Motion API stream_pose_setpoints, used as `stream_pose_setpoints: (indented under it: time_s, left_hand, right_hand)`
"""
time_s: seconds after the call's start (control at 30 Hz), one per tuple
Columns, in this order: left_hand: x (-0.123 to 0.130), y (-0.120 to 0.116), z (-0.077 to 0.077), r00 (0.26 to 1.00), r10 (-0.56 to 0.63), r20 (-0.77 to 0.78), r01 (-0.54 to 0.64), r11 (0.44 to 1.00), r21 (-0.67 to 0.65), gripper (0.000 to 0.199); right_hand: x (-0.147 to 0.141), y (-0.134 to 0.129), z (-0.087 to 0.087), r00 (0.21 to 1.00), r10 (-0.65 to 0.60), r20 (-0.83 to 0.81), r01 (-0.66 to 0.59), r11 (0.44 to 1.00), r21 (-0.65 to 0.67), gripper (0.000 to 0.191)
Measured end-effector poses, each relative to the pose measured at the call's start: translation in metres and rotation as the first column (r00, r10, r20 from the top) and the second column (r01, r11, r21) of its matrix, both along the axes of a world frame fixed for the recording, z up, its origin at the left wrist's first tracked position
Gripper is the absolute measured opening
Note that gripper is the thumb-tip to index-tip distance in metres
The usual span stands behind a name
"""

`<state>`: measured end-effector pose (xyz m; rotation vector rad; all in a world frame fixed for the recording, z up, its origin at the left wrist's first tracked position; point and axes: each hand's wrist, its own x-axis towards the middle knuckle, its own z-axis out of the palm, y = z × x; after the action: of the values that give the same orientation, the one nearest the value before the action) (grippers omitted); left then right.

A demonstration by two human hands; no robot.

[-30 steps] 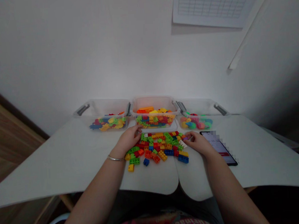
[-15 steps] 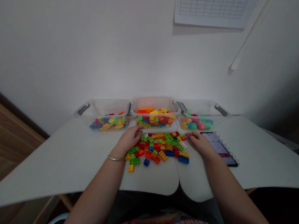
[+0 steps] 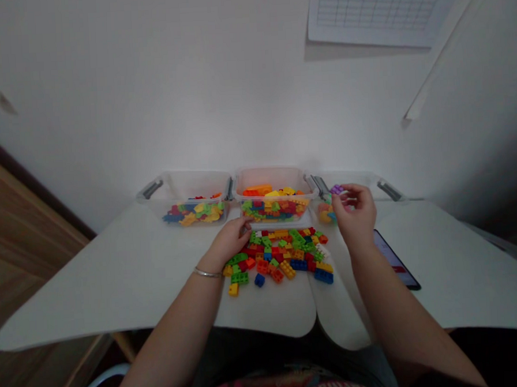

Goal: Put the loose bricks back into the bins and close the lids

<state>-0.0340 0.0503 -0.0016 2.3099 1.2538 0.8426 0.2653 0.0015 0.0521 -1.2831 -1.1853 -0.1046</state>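
My right hand (image 3: 355,214) is raised in front of the right-hand clear box, its fingertips pinching a purple toy brick (image 3: 337,189). My left hand (image 3: 231,240), with a bracelet at the wrist, rests at the left edge of a pile of toy bricks (image 3: 282,253). Its fingers are loosely bent, thumb apart, and nothing shows in them. Green, red, orange, yellow, blue and white bricks make up the pile. A single blue brick (image 3: 259,280) and a yellow brick (image 3: 233,289) lie at its near side.
Along the wall stand a left clear box (image 3: 193,184) of colourful pieces, a middle clear box (image 3: 275,177) full of bricks, and a right clear box (image 3: 348,180) of rounded toys, partly hidden by my hand. A phone (image 3: 398,262) lies on the white table (image 3: 137,280).
My right hand has lifted from the pile's right edge, up and to the right, carrying the purple brick. My left hand stays beside the pile. The view has shifted slightly.
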Motion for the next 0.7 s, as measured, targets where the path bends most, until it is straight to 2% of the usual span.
stream_pose_setpoints:
  time_s: [0.1,0.23,0.33,0.43,0.53,0.7]
  left_hand:
    - [0.000,0.000,-0.001,1.000,-0.001,0.003,0.001,1.000,-0.014,0.037]
    - [-0.001,0.002,-0.004,1.000,0.001,0.008,-0.001,1.000,-0.015,0.039]
    - [-0.001,0.003,-0.006,1.000,0.000,0.008,0.000,1.000,-0.004,0.040]
    - [-0.002,0.004,-0.006,1.000,0.004,0.005,-0.004,1.000,0.013,0.042]
    - [-0.002,0.003,-0.006,1.000,0.008,0.004,-0.008,1.000,0.024,0.043]
    - [-0.001,0.003,-0.006,1.000,0.029,0.009,-0.029,0.999,0.017,0.041]
  right_hand:
    - [-0.008,0.024,0.007,0.999,0.031,0.014,-0.031,0.999,-0.010,0.026]
    - [-0.015,0.047,0.007,0.986,0.079,0.144,-0.060,0.990,-0.131,0.028]
    - [-0.019,0.051,0.007,0.961,0.033,0.273,0.027,0.976,-0.214,0.032]
    - [-0.020,0.050,0.010,0.948,-0.007,0.319,0.102,0.955,-0.280,0.035]
    - [-0.019,0.050,0.012,0.948,0.023,0.319,0.085,0.944,-0.319,0.035]
    - [-0.017,0.050,0.009,0.948,0.047,0.313,0.050,0.954,-0.294,0.033]
